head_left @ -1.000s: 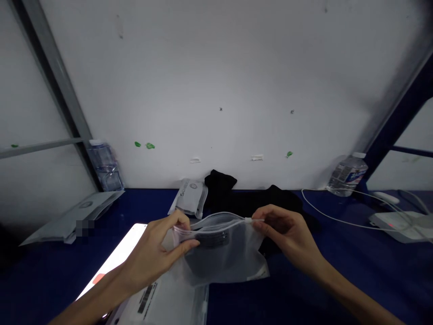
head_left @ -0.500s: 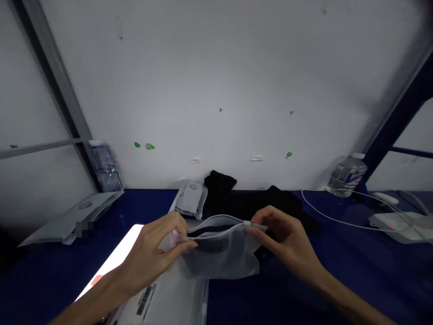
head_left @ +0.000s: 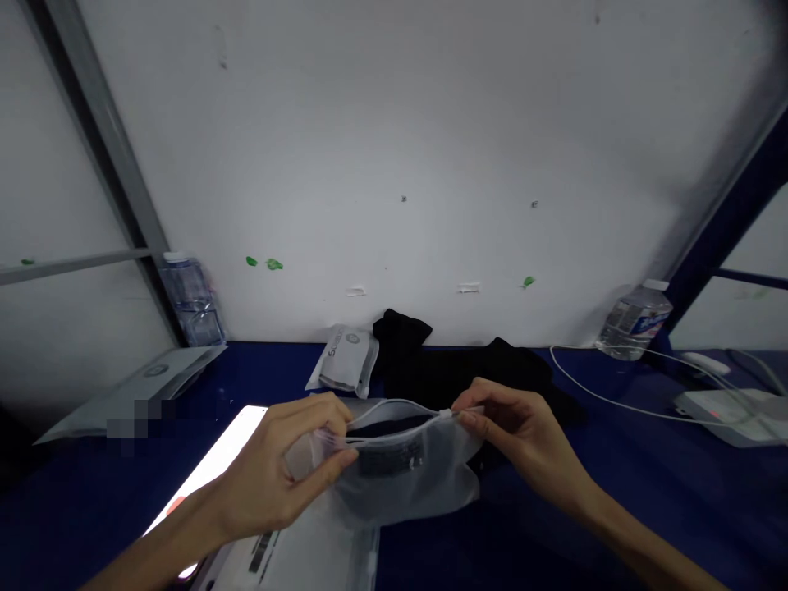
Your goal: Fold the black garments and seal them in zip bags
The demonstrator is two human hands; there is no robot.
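Note:
A frosted zip bag (head_left: 431,484) hangs between my two hands, its mouth gaping upward. Something dark shows inside through the plastic; I cannot tell its kind. My left hand (head_left: 289,460) is closed on the bag's left top corner, thumb in front. My right hand (head_left: 517,427) pinches the right top corner, right beside the small white zip slider (head_left: 446,414). Below the left hand lies a larger white zip package (head_left: 308,550) with a barcode label, partly covered by the forearm and the held bag.
Black cloth (head_left: 474,373) lies behind the bag, beside a small packed bag (head_left: 348,357). A bright-screened phone (head_left: 215,451) is at left, near flat packages (head_left: 135,386). Bottles stand at left (head_left: 194,304) and right (head_left: 634,320). A white cable (head_left: 591,394) runs to a white device (head_left: 726,414).
The zip bag has dropped slightly and tilted, with more of its dark contents showing through the front. Both hands keep their hold on its top corners.

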